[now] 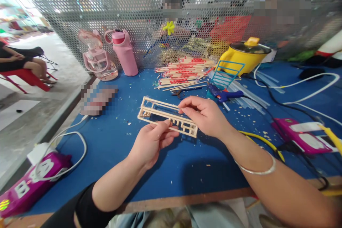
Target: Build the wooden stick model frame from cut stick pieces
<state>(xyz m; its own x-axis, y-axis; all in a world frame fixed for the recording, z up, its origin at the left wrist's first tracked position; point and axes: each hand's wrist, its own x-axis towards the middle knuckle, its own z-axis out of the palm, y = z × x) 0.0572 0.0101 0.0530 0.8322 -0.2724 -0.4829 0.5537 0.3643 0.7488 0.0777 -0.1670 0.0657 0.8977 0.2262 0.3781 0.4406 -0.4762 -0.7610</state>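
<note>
A narrow, open frame of pale wooden sticks point(156, 113) is held above the blue tabletop, tilted down toward the right. My left hand point(153, 137) grips its lower edge, thumb on top and fingers underneath. At the upper right side, my right hand point(204, 114) has thumb and forefinger pinched together at the frame's upper rail; whether a small piece is between them is hidden. Short wooden bits form a pattern inside the frame. Behind the hands lies a blue glue gun point(224, 94), beside a teal wire rack point(228, 74).
Wooden sticks with red wrapping point(184, 73) are piled near the mesh screen point(128, 17). A pink bottle point(125, 55), yellow pot point(242, 58), phone point(98, 102) and purple power strips point(40, 181) surround the work area. Cables run along both sides. A seated person is at far left.
</note>
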